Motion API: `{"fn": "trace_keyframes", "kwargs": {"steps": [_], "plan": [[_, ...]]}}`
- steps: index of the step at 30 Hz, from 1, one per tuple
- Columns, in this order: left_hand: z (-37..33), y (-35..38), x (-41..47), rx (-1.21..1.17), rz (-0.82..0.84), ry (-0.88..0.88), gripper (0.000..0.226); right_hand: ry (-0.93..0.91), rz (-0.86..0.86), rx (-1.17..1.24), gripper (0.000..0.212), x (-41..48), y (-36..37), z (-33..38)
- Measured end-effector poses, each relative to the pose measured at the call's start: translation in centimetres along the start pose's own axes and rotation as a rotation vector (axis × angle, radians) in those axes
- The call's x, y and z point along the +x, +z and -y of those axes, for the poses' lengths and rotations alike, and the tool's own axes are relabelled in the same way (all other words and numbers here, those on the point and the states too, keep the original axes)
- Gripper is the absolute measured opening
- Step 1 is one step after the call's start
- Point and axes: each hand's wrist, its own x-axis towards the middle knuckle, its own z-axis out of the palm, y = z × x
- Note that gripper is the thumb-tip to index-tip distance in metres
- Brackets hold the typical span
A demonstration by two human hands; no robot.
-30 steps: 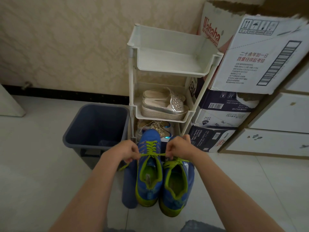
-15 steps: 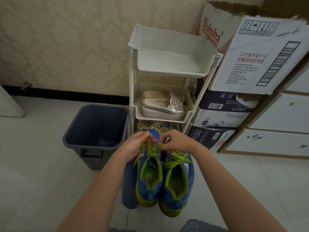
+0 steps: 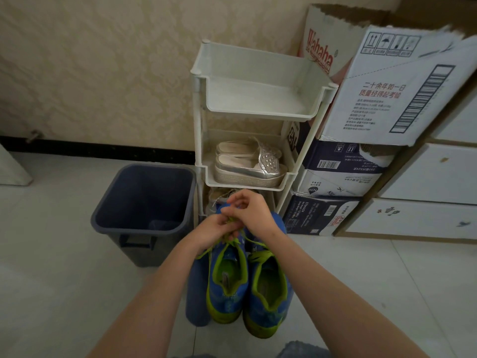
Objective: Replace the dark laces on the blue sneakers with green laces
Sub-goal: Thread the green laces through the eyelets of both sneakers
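Head view: at the lower centre of the frame a pair of blue sneakers (image 3: 247,293) with lime-green collars and heels stands side by side on the pale tiled floor (image 3: 51,267), toes pointing toward the top of the frame. Both hands meet over the front of the sneaker nearer the left edge. The left hand (image 3: 215,229) has its fingers curled and pinches the green lace (image 3: 232,237) just above the tongue. The right hand (image 3: 254,213) sits just above and right of it, touching it, fingers bent inward round the same lace. Loose green strands trail down from the two hands onto the shoe's opening. The other sneaker also carries a green lace across its opening.

A dark blue roll (image 3: 196,293) lies against the left side of the sneakers. Left of centre stands a grey-blue bin (image 3: 134,244). Above the hands rises a white plastic rack (image 3: 258,115), with a pair of silver platform shoes (image 3: 247,167) on its middle tier. Stacked cardboard boxes (image 3: 387,94) fill the upper right, next to white drawers (image 3: 426,177).
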Motion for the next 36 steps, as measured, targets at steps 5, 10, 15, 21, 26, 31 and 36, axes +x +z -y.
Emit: {"fn": "trace_keyframes", "kwargs": {"steps": [5, 10, 15, 21, 26, 31, 36], "plan": [[-0.3, 0.1, 0.1, -0.029, 0.014, -0.04, 0.027, -0.025, 0.012, -0.036, 0.004, 0.1, -0.3, -0.5], [0.3, -0.5, 0.4, -0.054, 0.023, -0.11, 0.031, -0.093, 0.293, -0.308, 0.013, 0.3, -2.9, -1.4], [0.1, -0.7, 0.0, -0.004, 0.127, -0.135, 0.03, -0.101, 0.378, -0.422, 0.024, 0.4, -3.6, -1.6], [0.0, -1.0, -0.1, -0.298, 0.032, -0.22, 0.017, -0.015, 0.264, -0.11, 0.011, -0.3, -3.3, -2.4], [-0.5, -0.7, -0.2, -0.471, 0.025, -0.382, 0.012, 0.004, 0.249, -0.136, 0.011, -0.5, -2.8, -2.4], [-0.5, -1.3, -0.4, -0.457, -0.029, -0.368, 0.008, 0.145, 0.219, -0.042, 0.018, -0.4, -2.5, -1.7], [-0.7, -1.3, -0.2, -0.46, -0.018, -0.403, 0.008, 0.121, 0.402, -0.047, 0.01, -1.5, -2.9, -0.5]]}}
